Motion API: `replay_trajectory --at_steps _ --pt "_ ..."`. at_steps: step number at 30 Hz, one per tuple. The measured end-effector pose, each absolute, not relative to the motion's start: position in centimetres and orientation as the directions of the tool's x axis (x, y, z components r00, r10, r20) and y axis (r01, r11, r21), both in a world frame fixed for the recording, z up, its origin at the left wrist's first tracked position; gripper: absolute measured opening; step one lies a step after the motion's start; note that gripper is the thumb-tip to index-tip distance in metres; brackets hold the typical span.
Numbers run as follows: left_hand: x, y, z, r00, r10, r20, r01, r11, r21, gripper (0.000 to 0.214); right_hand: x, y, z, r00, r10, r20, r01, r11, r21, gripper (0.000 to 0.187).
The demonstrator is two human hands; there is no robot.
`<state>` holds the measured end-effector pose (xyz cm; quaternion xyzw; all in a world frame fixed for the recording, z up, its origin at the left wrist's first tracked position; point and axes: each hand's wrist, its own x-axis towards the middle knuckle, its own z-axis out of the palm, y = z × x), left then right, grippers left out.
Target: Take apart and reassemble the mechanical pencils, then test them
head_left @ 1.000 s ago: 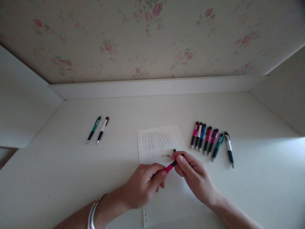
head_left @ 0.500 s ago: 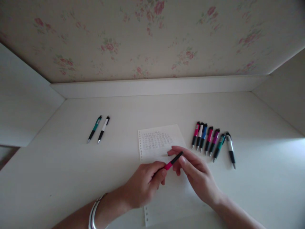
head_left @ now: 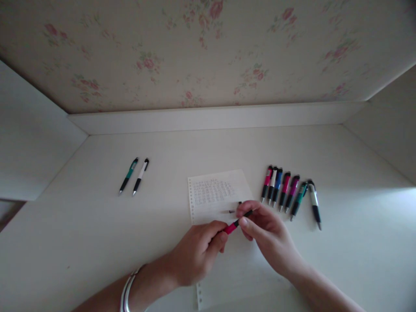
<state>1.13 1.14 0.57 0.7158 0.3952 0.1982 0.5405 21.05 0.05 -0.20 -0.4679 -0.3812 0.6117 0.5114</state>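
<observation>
A pink pen (head_left: 231,227) with a black grip is held above the paper, its grip end slanting up to the right. My left hand (head_left: 198,249) is closed around the pink barrel and wears silvery bracelets at the wrist. With thumb and fingers, my right hand (head_left: 271,238) pinches the black grip. Under both hands lies a sheet of hole-punched paper (head_left: 211,190) with rows of handwriting on its upper part. Small dark parts (head_left: 231,211) rest on the paper beside my right fingertips, too small to name.
Several pens stand in a slanted row on the right, among them a blue pen (head_left: 277,186) and a white pen (head_left: 313,201). At the left lie a green pen (head_left: 129,175) and another white pen (head_left: 141,177). A flowered wall (head_left: 208,56) rises behind the white desk (head_left: 81,225).
My right fingers have closed onto the pen's black grip, where they were loosely beside it. The small dark parts on the paper show more. My left hand has hardly moved.
</observation>
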Motion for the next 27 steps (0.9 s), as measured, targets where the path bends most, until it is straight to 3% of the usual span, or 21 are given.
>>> replay_trajectory --at_steps 3,8,12,14,18,23,27 --pt "1.10 1.17 0.67 0.607 0.780 -0.154 0.361 -0.099 0.927 0.032 21.25 0.12 -0.38 -0.041 0.983 -0.179 -0.234 -0.183 -0.955 0.018" --pt "1.10 1.15 0.55 0.606 0.782 -0.146 0.366 -0.112 0.924 0.032 21.52 0.03 -0.23 -0.109 0.980 -0.169 -0.315 -0.195 -0.929 0.044" --pt "1.09 1.13 0.41 0.614 0.781 -0.116 0.357 -0.143 0.923 0.030 21.42 0.17 -0.08 -0.026 0.982 -0.185 -0.203 -0.186 -0.961 0.020" --pt "1.06 1.13 0.43 0.616 0.778 -0.123 0.358 -0.138 0.923 0.028 21.49 0.15 -0.10 -0.041 0.973 -0.227 -0.194 -0.230 -0.954 0.020" --pt "1.02 1.15 0.46 0.617 0.774 -0.143 0.363 -0.118 0.924 0.030 21.64 0.07 -0.02 -0.097 0.972 -0.212 -0.278 -0.231 -0.932 0.047" --pt "1.05 1.13 0.42 0.618 0.774 -0.140 0.364 -0.123 0.923 0.031 21.42 0.34 -0.20 -0.033 0.983 -0.180 -0.195 -0.183 -0.964 0.022" --pt "1.09 1.16 0.58 0.609 0.777 -0.158 0.376 -0.108 0.920 0.031 21.49 0.32 -0.48 -0.062 0.968 -0.245 -0.243 -0.253 -0.936 0.032"
